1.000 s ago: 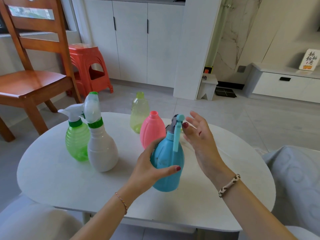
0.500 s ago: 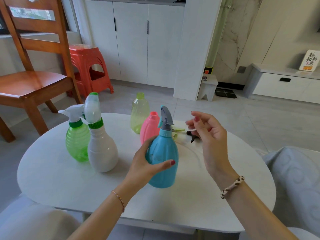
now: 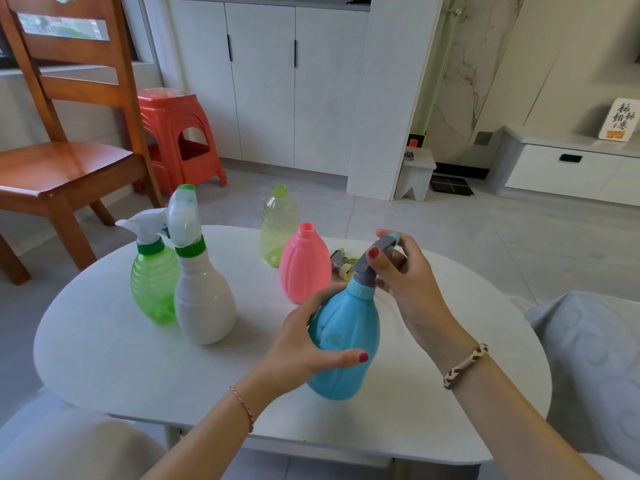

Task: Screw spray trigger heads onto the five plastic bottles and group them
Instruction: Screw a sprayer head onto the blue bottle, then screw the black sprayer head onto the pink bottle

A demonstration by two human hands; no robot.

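My left hand (image 3: pixel 304 344) grips the body of a blue bottle (image 3: pixel 343 341), held tilted just above the white table (image 3: pixel 104 358). My right hand (image 3: pixel 405 271) pinches the grey trigger head (image 3: pixel 372 259) that sits on the blue bottle's neck. A green bottle (image 3: pixel 154 282) and a white bottle (image 3: pixel 204 296), both with trigger heads on, stand together at the left. A pink bottle (image 3: pixel 304 263) and a pale yellow-green bottle (image 3: pixel 278 230) stand open-necked behind. Loose trigger heads (image 3: pixel 341 263) lie right of the pink bottle, partly hidden.
A wooden chair (image 3: pixel 65 161) and a red plastic stool (image 3: pixel 180 133) stand beyond the table's left side. White cabinets (image 3: pixel 263 81) line the back wall. A grey cushion (image 3: pixel 595 358) lies at the right edge.
My right hand has come back to the blue bottle and taken hold of its trigger head. The head now points right, and the bottle leans more.
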